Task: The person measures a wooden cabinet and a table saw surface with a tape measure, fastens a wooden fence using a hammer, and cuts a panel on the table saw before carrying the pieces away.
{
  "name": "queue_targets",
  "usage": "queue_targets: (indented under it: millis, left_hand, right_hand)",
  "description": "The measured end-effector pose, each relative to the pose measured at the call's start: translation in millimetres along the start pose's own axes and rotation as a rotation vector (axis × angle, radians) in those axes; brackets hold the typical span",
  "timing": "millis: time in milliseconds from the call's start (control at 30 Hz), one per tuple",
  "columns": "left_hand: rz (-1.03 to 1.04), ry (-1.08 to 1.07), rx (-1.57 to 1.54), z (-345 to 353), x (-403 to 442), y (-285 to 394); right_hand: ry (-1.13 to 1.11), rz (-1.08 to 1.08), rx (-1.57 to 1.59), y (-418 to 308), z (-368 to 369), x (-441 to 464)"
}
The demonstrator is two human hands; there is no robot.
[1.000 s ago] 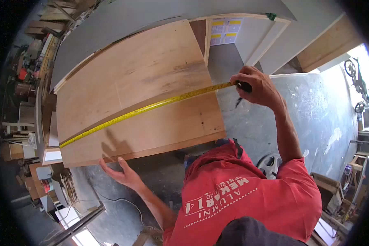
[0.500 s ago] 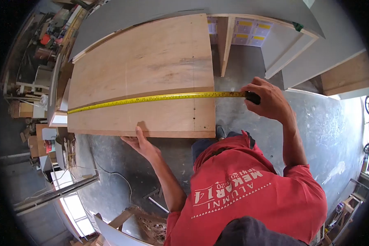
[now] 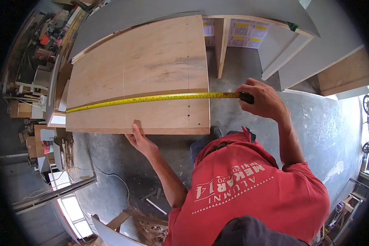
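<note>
A wide plywood panel (image 3: 160,53) lies flat before me, with a yellow tape measure blade (image 3: 151,98) stretched across its length. The far end of the blade reaches the panel's left edge. Beyond the right edge, my right hand (image 3: 261,99) is closed around the dark tape measure case (image 3: 246,97). My left hand (image 3: 143,144) grips the panel's near edge, thumb up against it and the other fingers partly hidden below. A pencil-like line and several small dark holes run near the panel's right side.
Grey cabinet frames with wooden dividers (image 3: 222,49) stand behind and to the right. Shelves of tools and offcuts (image 3: 33,92) line the left. A cable (image 3: 115,175) crosses the grey floor (image 3: 315,127), and scrap wood (image 3: 123,219) lies low in view.
The view has shifted slightly, so the panel appears a little further left and up. Both hands and the stretched blade keep nearly the same places relative to the panel.
</note>
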State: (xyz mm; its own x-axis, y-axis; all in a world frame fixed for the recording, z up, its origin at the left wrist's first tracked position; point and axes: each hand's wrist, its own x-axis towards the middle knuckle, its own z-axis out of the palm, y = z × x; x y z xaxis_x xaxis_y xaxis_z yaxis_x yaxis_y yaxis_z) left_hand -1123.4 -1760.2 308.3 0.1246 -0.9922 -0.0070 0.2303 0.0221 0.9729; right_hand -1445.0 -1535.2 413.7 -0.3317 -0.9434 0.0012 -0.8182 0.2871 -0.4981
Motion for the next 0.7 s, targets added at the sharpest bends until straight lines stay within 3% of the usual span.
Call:
queue_targets:
  millis: [700]
  left_hand:
    - [-0.056,0.032,-0.087,-6,3,-4]
  right_hand:
    - [0.154,-0.072,-0.012,-6,10,-8]
